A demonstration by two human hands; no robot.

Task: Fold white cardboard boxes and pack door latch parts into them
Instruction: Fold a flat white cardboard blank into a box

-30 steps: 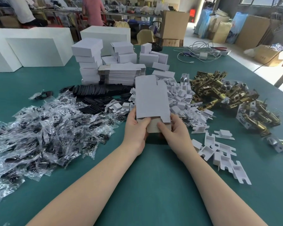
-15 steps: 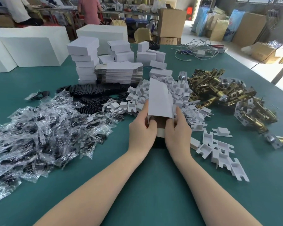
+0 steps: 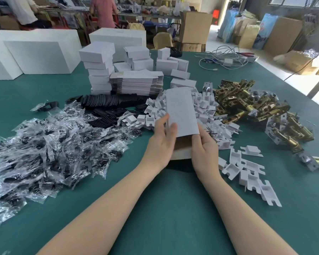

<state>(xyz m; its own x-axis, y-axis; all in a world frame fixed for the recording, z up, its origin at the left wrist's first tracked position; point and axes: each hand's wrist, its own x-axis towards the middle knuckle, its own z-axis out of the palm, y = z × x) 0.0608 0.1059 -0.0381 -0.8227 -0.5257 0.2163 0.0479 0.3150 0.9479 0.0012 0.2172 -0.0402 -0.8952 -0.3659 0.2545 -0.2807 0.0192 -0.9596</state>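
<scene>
Head view of a packing station on a green worktop (image 3: 164,208). At centre, a white cardboard box (image 3: 180,111), partly erected, stands on its near end and leans away from the viewer, its open brown interior facing the camera. The left hand (image 3: 161,142) holds the box's left edge, thumb laid on the white front panel and the remaining fingers curled behind. The right hand (image 3: 203,146) holds the lower right side, its fingers tucked at the mouth of the box; whether they press a flap inward cannot be told, since the panel hides the fingertips. The box therefore lies between the two grips, rising above both, and each grip is closed on it rather than spread.

Behind the box lies a heap of white card inserts (image 3: 203,107), with a further scatter of the same inserts (image 3: 247,172) just right of the right hand. Farther right is a pile of brass door latch parts (image 3: 247,103). To the left, a broad heap of clear plastic packets (image 3: 50,150) holding dark items covers the worktop, and beyond it lie black flat pieces (image 3: 103,102). At the rear stand a stack of flat box blanks (image 3: 136,83) and a column of folded white boxes (image 3: 99,70).
</scene>
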